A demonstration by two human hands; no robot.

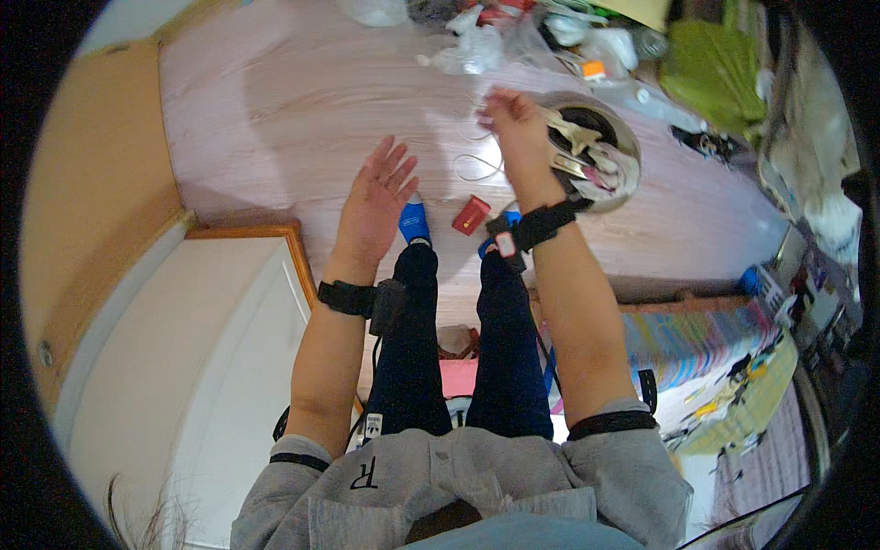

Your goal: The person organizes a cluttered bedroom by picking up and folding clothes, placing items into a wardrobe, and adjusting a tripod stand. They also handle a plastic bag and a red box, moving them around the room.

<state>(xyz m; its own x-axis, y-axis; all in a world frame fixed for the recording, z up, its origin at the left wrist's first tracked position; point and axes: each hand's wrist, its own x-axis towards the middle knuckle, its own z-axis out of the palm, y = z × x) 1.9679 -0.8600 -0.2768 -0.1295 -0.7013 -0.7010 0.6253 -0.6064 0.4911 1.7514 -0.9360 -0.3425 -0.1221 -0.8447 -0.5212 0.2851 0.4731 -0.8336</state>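
Note:
My left hand (379, 199) is raised palm-up over the floor with its fingers spread, and nothing lies in it. Farther forward, my right hand (520, 134) is blurred with its fingers partly curled; whether anything is in them I cannot tell. It overlaps the left side of a round basin (634, 161) that holds crumpled cloths (612, 168). A small red box (471, 215) lies on the floor between my feet. Just beyond the box, a thin white cord (474, 179) makes a loop on the floor. Black straps with small devices circle both wrists.
Plastic bags (474, 51) and other clutter lie on the wood-look floor (295, 117) ahead. An olive-green cloth (715, 79) is at the upper right. White cabinet-like panels (227, 330) stand on my left. A striped cloth (687, 337) covers something on my right.

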